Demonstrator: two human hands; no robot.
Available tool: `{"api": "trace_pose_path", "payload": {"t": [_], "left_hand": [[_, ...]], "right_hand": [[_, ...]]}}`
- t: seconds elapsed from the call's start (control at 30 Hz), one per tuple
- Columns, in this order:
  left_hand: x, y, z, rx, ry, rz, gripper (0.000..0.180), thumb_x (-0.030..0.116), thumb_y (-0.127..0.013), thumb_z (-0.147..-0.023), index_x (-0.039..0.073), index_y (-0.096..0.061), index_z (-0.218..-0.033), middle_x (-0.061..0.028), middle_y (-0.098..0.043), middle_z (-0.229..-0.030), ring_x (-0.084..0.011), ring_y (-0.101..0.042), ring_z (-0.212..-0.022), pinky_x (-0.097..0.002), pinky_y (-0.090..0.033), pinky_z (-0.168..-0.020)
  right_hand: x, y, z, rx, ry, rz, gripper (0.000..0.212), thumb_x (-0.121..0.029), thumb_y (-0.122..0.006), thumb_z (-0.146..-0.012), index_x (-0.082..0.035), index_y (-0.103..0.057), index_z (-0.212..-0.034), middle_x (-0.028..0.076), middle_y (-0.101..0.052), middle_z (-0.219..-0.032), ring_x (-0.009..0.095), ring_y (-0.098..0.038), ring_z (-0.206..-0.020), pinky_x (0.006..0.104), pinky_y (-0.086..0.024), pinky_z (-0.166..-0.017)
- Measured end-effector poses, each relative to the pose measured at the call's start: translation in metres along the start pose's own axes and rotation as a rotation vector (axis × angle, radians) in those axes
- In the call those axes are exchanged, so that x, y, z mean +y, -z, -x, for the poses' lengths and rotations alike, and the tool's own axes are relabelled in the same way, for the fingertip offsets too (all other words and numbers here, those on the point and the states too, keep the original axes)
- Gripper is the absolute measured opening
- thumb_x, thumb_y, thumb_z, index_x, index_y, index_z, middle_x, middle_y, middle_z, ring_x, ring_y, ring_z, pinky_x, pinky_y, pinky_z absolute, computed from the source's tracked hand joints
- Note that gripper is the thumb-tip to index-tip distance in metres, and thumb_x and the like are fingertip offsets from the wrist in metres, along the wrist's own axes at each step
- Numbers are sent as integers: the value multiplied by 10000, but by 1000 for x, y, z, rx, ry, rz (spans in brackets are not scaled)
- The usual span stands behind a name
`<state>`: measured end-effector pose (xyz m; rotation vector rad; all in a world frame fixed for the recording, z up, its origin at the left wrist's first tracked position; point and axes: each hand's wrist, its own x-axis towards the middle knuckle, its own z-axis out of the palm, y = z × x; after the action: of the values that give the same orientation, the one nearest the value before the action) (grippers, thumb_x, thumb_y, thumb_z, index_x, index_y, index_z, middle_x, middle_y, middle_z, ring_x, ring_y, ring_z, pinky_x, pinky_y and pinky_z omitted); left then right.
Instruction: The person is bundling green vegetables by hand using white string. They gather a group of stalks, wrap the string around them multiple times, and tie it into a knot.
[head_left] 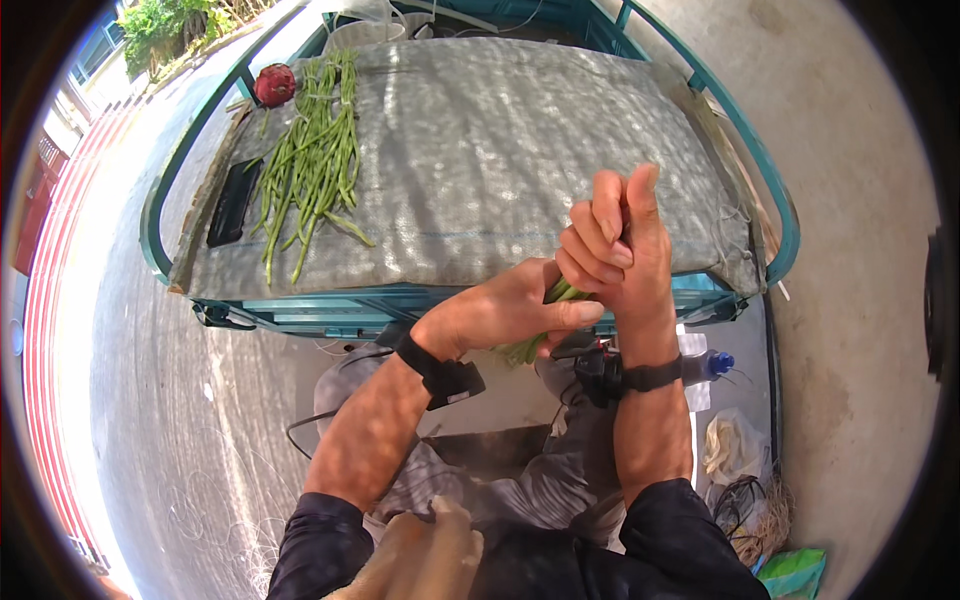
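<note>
right hand [622,245], fingers curled, palm hidden, touches left hand [500,308], whose grip is closed around green beans [562,291]

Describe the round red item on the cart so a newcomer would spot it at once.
Find the teal-railed cart and the grey sheet covering its bed. At the sheet's far left, just left of the long green beans, sits the round item. It is deep red, unlike the green beans and the flat black object nearer the person.
</note>
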<state>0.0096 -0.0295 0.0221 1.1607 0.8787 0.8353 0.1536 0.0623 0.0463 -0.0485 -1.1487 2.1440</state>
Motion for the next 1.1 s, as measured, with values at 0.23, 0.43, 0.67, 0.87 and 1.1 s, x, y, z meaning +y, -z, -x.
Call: {"api": "trace_pose_path", "payload": {"t": [0.23,0.43,0.67,0.87,1.1], "left_hand": [[2,0,7,-27,-83,-8,446,428,-533,-1100,-5,-636,-1101,2,-546,-677,-96,-535,-588,-274,-440,-579],[13,-6,5,38,1,-78,455,404,-528,-1095,-34,-652,-1097,12,-533,-740,-81,-483,-641,-255,-394,-592],[13,-4,5,87,17,-231,416,363,-549,-1085,-25,-656,-977,-1,-536,-633,-94,-510,-585,-269,-411,-557],[1,-4,-5,121,16,-127,400,309,-566,-1072,-11,-614,-836,-17,-523,-610,-109,-509,-547,-284,-411,-538],[3,-13,-9,147,-3,-100,426,338,-573,-1079,39,-541,-777,10,-490,-652,-89,-452,-563,-286,-386,-537]], "right_hand": [[1,17,-3,-181,-12,-182,601,-617,-308,-1092,-123,-483,-797,-73,-348,-523,53,-273,-413,245,-284,-394],[1,20,-2,-88,10,-186,593,-614,-319,-1095,-131,-494,-799,-73,-338,-520,58,-272,-410,247,-302,-395],[3,14,-3,-36,-10,-140,597,-628,-325,-1089,-141,-493,-788,-79,-333,-517,59,-281,-406,252,-323,-399],[2,20,-5,-39,-7,-150,603,-642,-331,-1082,-145,-495,-783,-83,-332,-513,57,-288,-405,253,-332,-401],[-2,25,0,6,10,-147,599,-635,-337,-1085,-142,-495,-784,-84,-329,-513,57,-285,-406,255,-328,-399]]}}
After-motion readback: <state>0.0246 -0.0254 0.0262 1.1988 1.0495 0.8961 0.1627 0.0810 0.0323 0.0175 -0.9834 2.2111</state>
